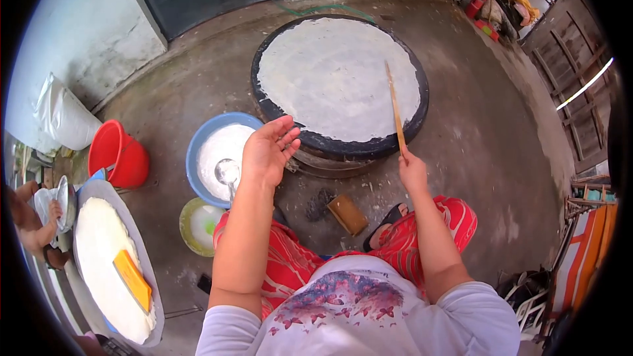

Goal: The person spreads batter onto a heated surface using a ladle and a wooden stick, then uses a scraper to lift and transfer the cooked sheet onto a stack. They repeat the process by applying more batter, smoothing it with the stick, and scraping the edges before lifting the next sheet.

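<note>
A large round black griddle (pixel 422 102) stands low in front of me, its top covered almost to the rim by a thin white sheet of batter (pixel 336 72). My right hand (pixel 413 173) is closed around the near end of a long, flat wooden stick (pixel 395 109), whose far end reaches over the right part of the sheet. Off the griddle's near-left edge, my left hand (pixel 269 150) is raised with its palm up, fingers apart and nothing in it. Beside it sits a blue basin (pixel 192 151) of white batter with a metal ladle (pixel 227 171) in it.
A green bowl (pixel 188 240) of whitish liquid adjoins the basin. Further left are a red bucket (pixel 119 151) and a tray (pixel 153 277) bearing white sheets and a yellow scraper (pixel 133 280). Another person's hand (pixel 49 224) shows at far left. A brown block (pixel 347 215) lies near my feet.
</note>
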Demonstrator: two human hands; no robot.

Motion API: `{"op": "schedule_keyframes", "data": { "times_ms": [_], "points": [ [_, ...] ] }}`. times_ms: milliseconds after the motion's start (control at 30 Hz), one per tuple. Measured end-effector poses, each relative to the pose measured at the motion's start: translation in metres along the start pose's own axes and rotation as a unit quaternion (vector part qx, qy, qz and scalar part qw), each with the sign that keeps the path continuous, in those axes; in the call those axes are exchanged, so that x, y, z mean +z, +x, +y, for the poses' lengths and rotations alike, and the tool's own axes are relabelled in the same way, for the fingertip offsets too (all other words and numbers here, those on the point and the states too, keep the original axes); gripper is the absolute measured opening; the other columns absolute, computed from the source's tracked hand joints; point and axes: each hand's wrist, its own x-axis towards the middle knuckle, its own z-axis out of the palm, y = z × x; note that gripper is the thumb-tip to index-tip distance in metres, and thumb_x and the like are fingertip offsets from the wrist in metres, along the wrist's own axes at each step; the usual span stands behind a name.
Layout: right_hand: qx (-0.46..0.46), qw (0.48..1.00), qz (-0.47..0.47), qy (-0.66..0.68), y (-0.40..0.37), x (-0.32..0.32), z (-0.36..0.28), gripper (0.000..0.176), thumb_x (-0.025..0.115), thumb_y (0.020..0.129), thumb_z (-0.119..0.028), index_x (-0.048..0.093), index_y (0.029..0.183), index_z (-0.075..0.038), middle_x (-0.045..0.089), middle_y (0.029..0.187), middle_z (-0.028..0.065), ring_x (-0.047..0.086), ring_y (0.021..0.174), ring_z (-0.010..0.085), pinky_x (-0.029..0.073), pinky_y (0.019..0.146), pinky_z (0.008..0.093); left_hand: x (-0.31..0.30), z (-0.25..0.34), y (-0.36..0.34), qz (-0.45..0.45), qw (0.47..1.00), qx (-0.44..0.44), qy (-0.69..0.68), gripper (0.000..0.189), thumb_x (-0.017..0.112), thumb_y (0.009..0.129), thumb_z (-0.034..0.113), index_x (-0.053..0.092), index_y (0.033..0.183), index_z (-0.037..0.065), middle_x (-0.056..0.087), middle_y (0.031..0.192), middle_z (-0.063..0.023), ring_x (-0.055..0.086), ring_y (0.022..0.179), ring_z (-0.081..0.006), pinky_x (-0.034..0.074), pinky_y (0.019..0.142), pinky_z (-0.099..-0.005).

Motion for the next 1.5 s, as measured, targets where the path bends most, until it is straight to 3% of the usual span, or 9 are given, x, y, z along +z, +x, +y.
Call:
{"op": "schedule_keyframes", "data": {
  "times_ms": [133, 200, 300, 733, 867, 1033, 1267, 1367, 1500],
  "points": [
    [0.046, 0.996, -0.043, 0.061, -0.022, -0.007, -0.016, 0.029, 0.053, 0.081, -0.018, 0.057, 0.109, -0.012, 0.059, 0.081, 0.0219, 0.059, 0.076, 0.0331, 0.046, 0.069, 0.0353, 0.002, -0.002, -0.003, 0.005, 1.000, 0.000, 0.006, 0.028, 0.050, 0.081, 0.014, 0.052, 0.102, -0.003, 0.054, 0.100, -0.0111, 0.052, 0.089, -0.0214, 0.044, 0.075, -0.0323],
    [-0.016, 0.997, -0.028, 0.073, -0.031, -0.006, 0.002, 0.033, 0.050, 0.083, -0.018, 0.054, 0.116, -0.015, 0.060, 0.074, 0.0164, 0.057, 0.057, 0.0264, 0.045, 0.054, 0.0326, 0.004, -0.002, -0.003, 0.004, 1.000, 0.002, 0.008, 0.029, 0.048, 0.080, 0.013, 0.052, 0.103, -0.005, 0.053, 0.100, -0.0117, 0.053, 0.089, -0.0221, 0.044, 0.075, -0.0325],
    [0.327, 0.778, -0.160, 0.513, -0.039, -0.036, -0.007, 0.038, 0.041, 0.091, -0.018, 0.039, 0.128, -0.021, 0.042, 0.067, -0.0008, 0.026, 0.042, 0.0033, 0.021, 0.036, 0.0164, 0.004, -0.004, -0.002, 0.003, 1.000, 0.003, 0.011, 0.030, 0.046, 0.080, 0.011, 0.051, 0.104, -0.007, 0.053, 0.099, -0.0123, 0.053, 0.089, -0.0228, 0.045, 0.076, -0.0329],
    [0.027, 0.969, -0.087, 0.231, -0.044, -0.016, -0.008, 0.029, 0.046, 0.087, -0.012, 0.055, 0.115, -0.010, 0.051, 0.067, -0.0016, 0.045, 0.059, 0.0052, 0.038, 0.056, 0.0193, -0.002, -0.006, -0.003, -0.005, 1.000, -0.003, -0.007, 0.026, 0.051, 0.080, 0.013, 0.053, 0.101, -0.002, 0.054, 0.098, -0.0103, 0.052, 0.087, -0.0213, 0.044, 0.075, -0.0325],
    [-0.032, 0.971, -0.084, 0.220, -0.049, -0.014, -0.003, 0.029, 0.045, 0.089, -0.013, 0.053, 0.117, -0.010, 0.048, 0.067, -0.0024, 0.043, 0.056, 0.0036, 0.035, 0.050, 0.0169, -0.004, -0.004, -0.003, -0.004, 1.000, -0.002, -0.011, 0.026, 0.051, 0.080, 0.013, 0.052, 0.101, -0.002, 0.054, 0.099, -0.0104, 0.052, 0.088, -0.0211, 0.044, 0.075, -0.0324],
    [0.173, 0.856, -0.198, 0.444, -0.060, -0.056, -0.040, 0.033, 0.043, 0.090, -0.014, 0.046, 0.123, -0.011, 0.053, 0.066, 0.0026, 0.043, 0.045, 0.0067, 0.035, 0.040, 0.0182, -0.001, 0.005, -0.010, 0.007, 0.999, 0.014, -0.028, 0.030, 0.047, 0.079, 0.011, 0.051, 0.103, -0.006, 0.054, 0.098, -0.0132, 0.053, 0.089, -0.0236, 0.045, 0.076, -0.0334],
    [0.092, 0.900, -0.222, 0.365, -0.056, -0.064, -0.072, 0.035, 0.044, 0.090, -0.014, 0.043, 0.125, -0.011, 0.053, 0.065, 0.0018, 0.042, 0.045, 0.0058, 0.035, 0.042, 0.0174, -0.050, 0.057, -0.054, -0.082, 0.964, 0.185, -0.171, 0.032, 0.050, 0.078, 0.010, 0.051, 0.106, -0.005, 0.054, 0.106, -0.0133, 0.051, 0.098, -0.0277, 0.041, 0.083, -0.0359],
    [0.103, 0.906, -0.193, 0.363, -0.052, -0.050, -0.057, 0.036, 0.044, 0.090, -0.013, 0.044, 0.125, -0.011, 0.050, 0.063, -0.0006, 0.041, 0.049, 0.0034, 0.034, 0.046, 0.0163, -0.099, 0.057, -0.070, 0.094, 0.934, 0.328, -0.102, 0.036, 0.051, 0.080, 0.014, 0.047, 0.113, -0.002, 0.050, 0.115, -0.0115, 0.049, 0.104, -0.0245, 0.038, 0.087, -0.0372],
    [0.022, 0.968, -0.119, 0.222, -0.049, -0.028, -0.024, 0.035, 0.046, 0.087, -0.013, 0.048, 0.122, -0.013, 0.048, 0.064, 0.0001, 0.040, 0.055, 0.0053, 0.036, 0.053, 0.0194, -0.190, 0.018, -0.076, 0.268, 0.928, 0.256, -0.034, 0.036, 0.048, 0.082, 0.019, 0.049, 0.112, -0.001, 0.050, 0.114, -0.0108, 0.049, 0.103, -0.0237, 0.038, 0.085, -0.0358]
  ]
}}
